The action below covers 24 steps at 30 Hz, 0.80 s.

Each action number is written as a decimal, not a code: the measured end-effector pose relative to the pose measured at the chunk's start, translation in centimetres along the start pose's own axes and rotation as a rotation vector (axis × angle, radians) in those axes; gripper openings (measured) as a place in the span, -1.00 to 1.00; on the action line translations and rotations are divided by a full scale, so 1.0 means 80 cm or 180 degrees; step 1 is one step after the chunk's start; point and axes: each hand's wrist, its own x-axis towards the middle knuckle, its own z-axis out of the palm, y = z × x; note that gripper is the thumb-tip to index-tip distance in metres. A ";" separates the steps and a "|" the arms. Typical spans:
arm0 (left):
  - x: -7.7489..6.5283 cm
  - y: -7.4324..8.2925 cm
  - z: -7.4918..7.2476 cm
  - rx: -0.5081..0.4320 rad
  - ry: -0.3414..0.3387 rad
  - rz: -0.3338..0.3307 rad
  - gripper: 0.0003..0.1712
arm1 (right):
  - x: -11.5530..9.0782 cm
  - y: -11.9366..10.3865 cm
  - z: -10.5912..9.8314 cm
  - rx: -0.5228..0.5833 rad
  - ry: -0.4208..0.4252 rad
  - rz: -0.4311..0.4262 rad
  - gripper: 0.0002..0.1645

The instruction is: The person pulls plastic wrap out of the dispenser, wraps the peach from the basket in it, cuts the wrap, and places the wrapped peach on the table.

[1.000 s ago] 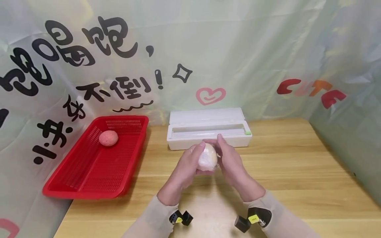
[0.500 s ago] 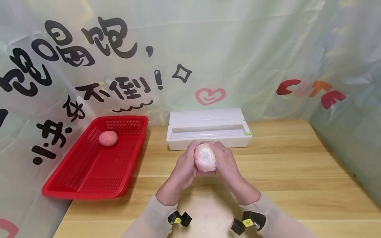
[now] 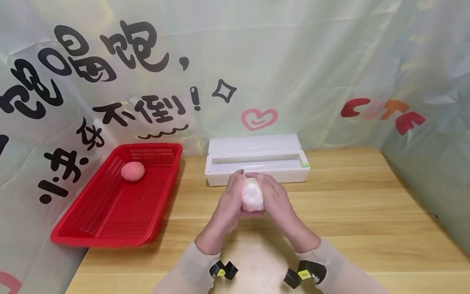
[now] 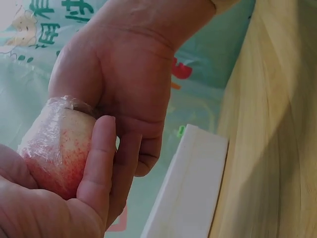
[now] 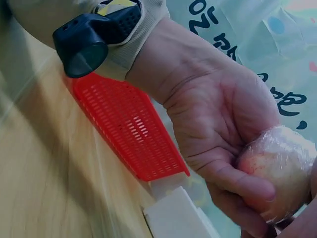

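Observation:
A peach [image 3: 252,196] wrapped in clear cling film is held between both hands above the table. My left hand [image 3: 227,206] cups its left side, and my right hand [image 3: 280,204] cups its right side. In the left wrist view the peach [image 4: 59,153] shows cream skin with red speckles, the film wrinkled over its top; right-hand fingers [image 4: 130,153] curl near the left-hand fingers [image 4: 99,158]. The right wrist view has left-hand fingers [image 5: 242,183] bent round the film-covered peach [image 5: 282,168]. The fruit's underside is partly hidden by the hands.
Behind the hands stands a white cling film box [image 3: 257,177], lid [image 3: 255,143] raised, with a green piece [image 3: 305,165] at its right end. A red basket [image 3: 121,212] on the left contains a pink round fruit [image 3: 133,171]. Printed cloth [image 3: 312,61] surrounds the wooden table [image 3: 367,228].
My right hand has moved inward and closed round the peach, its thumb no longer raised. The film's loose edge on the right side has gone from sight. Basket and box have not moved.

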 end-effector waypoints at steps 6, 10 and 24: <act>-0.002 0.002 -0.001 0.0099 -0.0117 0.0091 -0.33 | -0.003 0.001 0.005 -0.0205 -0.0063 -0.0318 -0.46; -0.003 0.001 0.000 0.0369 -0.0268 0.0104 -0.27 | -0.004 0.006 0.007 -0.0140 0.0186 -0.0279 -0.50; -0.002 0.000 -0.004 0.1068 -0.0143 0.0055 -0.22 | 0.009 0.000 -0.011 -0.0114 -0.0294 0.0444 -0.30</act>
